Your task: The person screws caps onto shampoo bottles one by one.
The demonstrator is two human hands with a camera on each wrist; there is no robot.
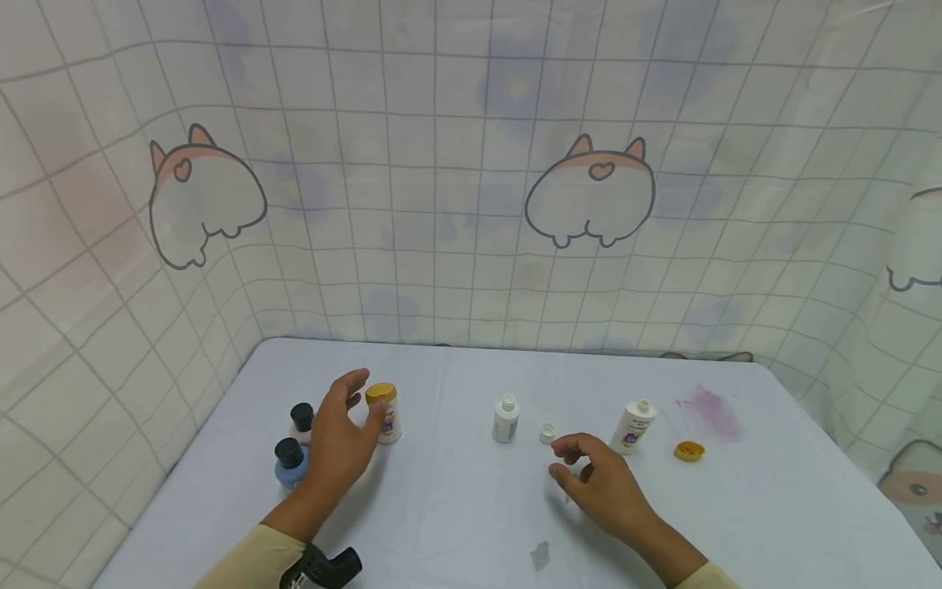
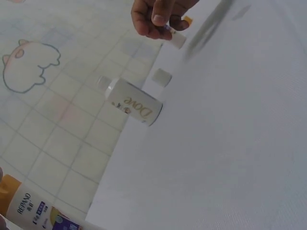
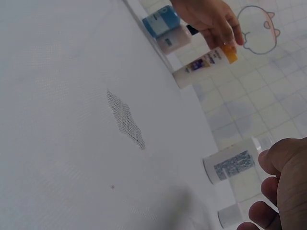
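REPAND bottle (image 2: 38, 211) stands left of Dove bottle (image 2: 135, 101).

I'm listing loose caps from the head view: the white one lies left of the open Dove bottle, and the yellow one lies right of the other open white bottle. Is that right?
Not quite: the white cap lies right of the open Dove bottle, not left, as the head view shows. The yellow cap does lie right of the other open white bottle.
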